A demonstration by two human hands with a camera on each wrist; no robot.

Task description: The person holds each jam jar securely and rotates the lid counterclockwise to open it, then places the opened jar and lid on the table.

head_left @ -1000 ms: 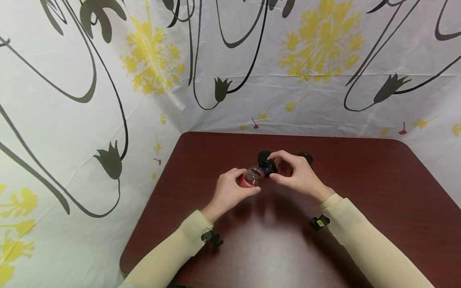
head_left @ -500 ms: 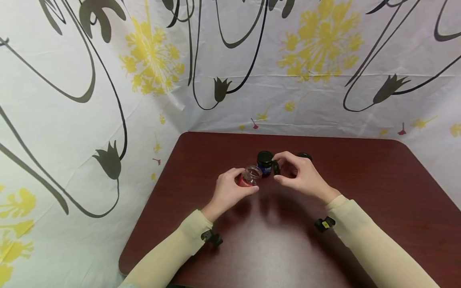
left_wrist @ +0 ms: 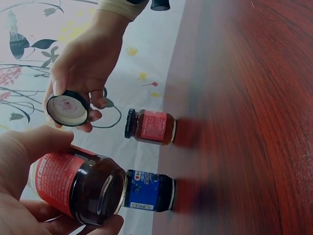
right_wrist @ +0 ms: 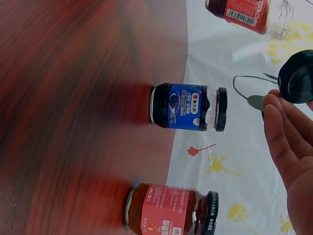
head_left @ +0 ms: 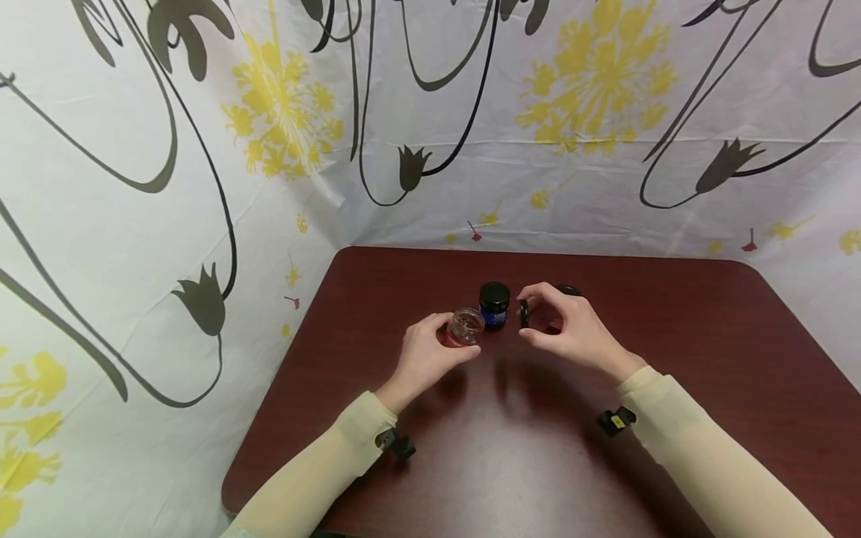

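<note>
My left hand (head_left: 424, 360) grips an uncapped glass jar (head_left: 466, 326) with a red label and dark contents, held above the table. The jar's mouth is bare in the head view. A round black lid (head_left: 524, 314) is pinched by my right hand (head_left: 573, 330), apart from the jar; its pale, stained inside (left_wrist: 68, 109) shows in the left wrist view. Between and beyond the hands stands a blue-labelled jar (right_wrist: 185, 106), its black lid on. A capped jar with a pinkish-red label (right_wrist: 165, 208) stands to its right, mostly hidden behind my right hand in the head view.
The dark red wooden table (head_left: 377, 284) has rounded corners at its far edge. White cloth walls (head_left: 430, 112) printed with grey stems and yellow flowers rise behind it and on the left.
My right hand has drawn the lid rightward, away from the jar, and it now stands on edge. The left hand with its jar has shifted slightly left, uncovering the blue-labelled jar.
</note>
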